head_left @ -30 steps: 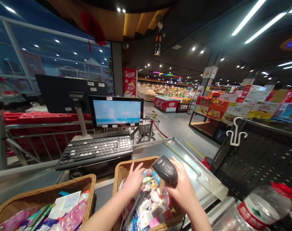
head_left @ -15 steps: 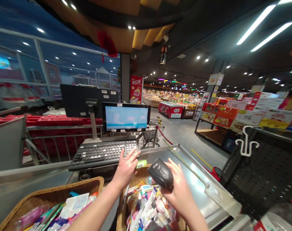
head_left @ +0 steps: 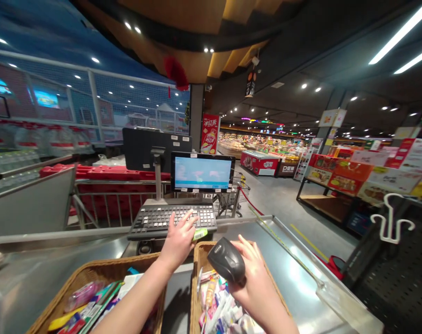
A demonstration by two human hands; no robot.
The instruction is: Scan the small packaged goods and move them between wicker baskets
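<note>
My right hand [head_left: 254,278] grips a black handheld barcode scanner [head_left: 226,260], held over the right wicker basket [head_left: 197,260] that is full of small packaged goods. My left hand [head_left: 178,239] is raised above the gap between the baskets, fingers reaching over the black keyboard [head_left: 155,218]. A small green item [head_left: 200,233] is pinched at its fingertips. Behind the keyboard stands a lit till screen [head_left: 202,172].
A second wicker basket [head_left: 92,271] with packets sits at the lower left. The steel checkout counter [head_left: 294,273] runs off to the right. Metal railings [head_left: 106,204] and red crates lie behind the till. Shop shelves [head_left: 353,171] and freezers are farther off.
My left hand lifted out of the right basket with the small green item and moved up over the keyboard. The view swung left. The scanner stayed in my right hand.
</note>
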